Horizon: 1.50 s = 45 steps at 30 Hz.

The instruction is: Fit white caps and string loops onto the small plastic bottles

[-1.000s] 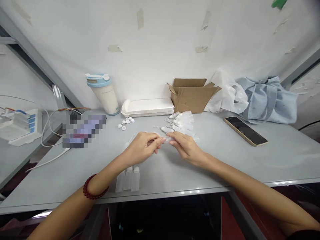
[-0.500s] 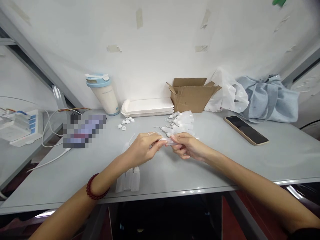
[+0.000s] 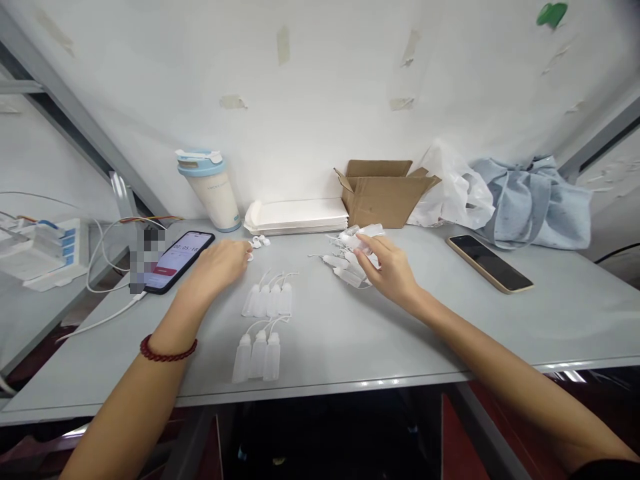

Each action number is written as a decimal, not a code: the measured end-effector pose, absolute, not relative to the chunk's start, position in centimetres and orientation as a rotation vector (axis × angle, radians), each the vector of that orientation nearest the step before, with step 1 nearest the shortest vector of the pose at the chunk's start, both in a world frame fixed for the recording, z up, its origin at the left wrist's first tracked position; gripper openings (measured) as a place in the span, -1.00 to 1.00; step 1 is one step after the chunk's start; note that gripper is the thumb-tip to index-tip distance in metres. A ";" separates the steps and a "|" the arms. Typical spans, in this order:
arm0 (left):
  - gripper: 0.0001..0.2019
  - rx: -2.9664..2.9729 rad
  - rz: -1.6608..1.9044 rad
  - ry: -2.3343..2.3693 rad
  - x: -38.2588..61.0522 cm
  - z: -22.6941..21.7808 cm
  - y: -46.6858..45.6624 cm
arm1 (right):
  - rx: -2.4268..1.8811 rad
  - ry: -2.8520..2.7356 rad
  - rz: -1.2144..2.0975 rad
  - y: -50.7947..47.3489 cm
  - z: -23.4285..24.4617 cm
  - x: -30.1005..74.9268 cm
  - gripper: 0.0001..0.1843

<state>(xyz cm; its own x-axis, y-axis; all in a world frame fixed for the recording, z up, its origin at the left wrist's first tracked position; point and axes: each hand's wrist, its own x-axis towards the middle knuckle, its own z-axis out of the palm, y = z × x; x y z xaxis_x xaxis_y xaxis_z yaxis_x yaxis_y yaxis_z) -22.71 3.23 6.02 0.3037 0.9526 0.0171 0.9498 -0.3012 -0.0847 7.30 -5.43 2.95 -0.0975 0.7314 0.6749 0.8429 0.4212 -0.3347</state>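
Note:
My left hand (image 3: pixel 223 265) is over the left side of the table, its fingertips at a small cluster of white caps (image 3: pixel 260 241). The back of the hand mostly hides its fingers, so any grip on a cap is not visible. My right hand (image 3: pixel 393 270) reaches onto a loose pile of translucent squeeze bottles (image 3: pixel 349 276), thumb and fingers apart and touching the pile. Between my hands lie two rows of similar bottles with thin tubes at their necks: several in the far row (image 3: pixel 273 301), three in the near row (image 3: pixel 258 357).
A tumbler (image 3: pixel 213 197), a stack of white trays (image 3: pixel 300 215), an open cardboard box (image 3: pixel 380 200), a plastic bag (image 3: pixel 450 190) and a blue cloth bag (image 3: pixel 535 203) line the wall. One phone (image 3: pixel 490 263) lies right; another (image 3: pixel 183 257), cabled, lies left.
My hands were together on a translucent bottle at mid-table; they have separated. The left moved left to the caps, the right moved to the pile. The far bottle row is now uncovered.

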 end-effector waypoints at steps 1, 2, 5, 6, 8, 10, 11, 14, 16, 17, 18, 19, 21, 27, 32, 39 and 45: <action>-0.66 -2.463 0.091 -1.823 -22.8 5.7 3.4 | -1.366 -1.874 -0.264 -5.2 2.7 7.5 -0.66; -0.66 -2.466 0.112 -1.824 -22.9 5.5 3.6 | -1.398 -1.887 -0.329 -5.0 2.5 7.7 -0.67; -0.67 -2.508 0.124 -1.791 -22.8 4.9 4.0 | -1.515 -1.927 -0.411 -4.8 2.2 8.0 -0.69; -0.68 -2.524 0.126 -1.778 -22.7 4.7 4.1 | -1.546 -1.939 -0.414 -4.8 2.2 8.0 -0.70; -0.71 -2.557 0.126 -1.753 -22.6 4.5 4.3 | -1.593 -1.960 -0.411 -4.8 2.1 8.0 -0.74; -0.72 -2.585 0.119 -1.734 -22.4 4.5 4.3 | -1.619 -1.973 -0.426 -5.0 2.1 7.9 -0.76; -0.72 -2.598 0.112 -1.726 -22.4 4.5 4.2 | -1.620 -1.974 -0.449 -5.1 2.2 7.8 -0.77; -0.72 -2.633 0.073 -1.712 -22.1 4.6 3.9 | -1.521 -1.967 -0.538 -5.7 2.6 7.1 -0.78; -0.70 -2.656 0.048 -1.696 -21.7 4.8 3.6 | -1.334 -2.017 -0.503 -6.5 3.1 6.2 -0.77; -0.68 -2.674 0.025 -1.682 -21.5 4.9 3.4 | -1.217 -2.073 -0.431 -7.1 3.3 5.6 -0.76; -0.66 -2.701 -0.023 -1.669 -21.2 5.0 3.2 | -1.097 -2.153 -0.314 -7.8 3.5 5.0 -0.74; -0.64 -2.738 -0.099 -1.665 -20.9 5.1 2.9 | -1.000 -2.244 -0.174 -8.6 3.6 4.3 -0.72; -0.58 -2.839 -0.312 -1.687 -20.1 5.3 2.3 | -0.814 -2.441 0.052 -10.2 3.8 3.0 -0.70; -0.49 -3.074 -0.697 -1.825 -17.9 6.4 0.0 | -0.631 -2.743 0.208 -13.1 3.6 0.6 -0.57; -0.65 -3.167 -0.776 -1.769 -17.2 6.9 -0.8 | -0.552 -2.821 0.163 -13.1 2.8 0.0 -0.46; -0.71 -3.187 -0.878 -1.746 -17.0 7.1 -1.0 | -0.523 -2.858 0.070 -12.6 2.3 -0.5 -0.46; -0.72 -3.251 -0.921 -1.931 -17.0 7.7 -1.1 | -0.536 -2.831 0.109 -12.4 2.5 -0.6 -0.51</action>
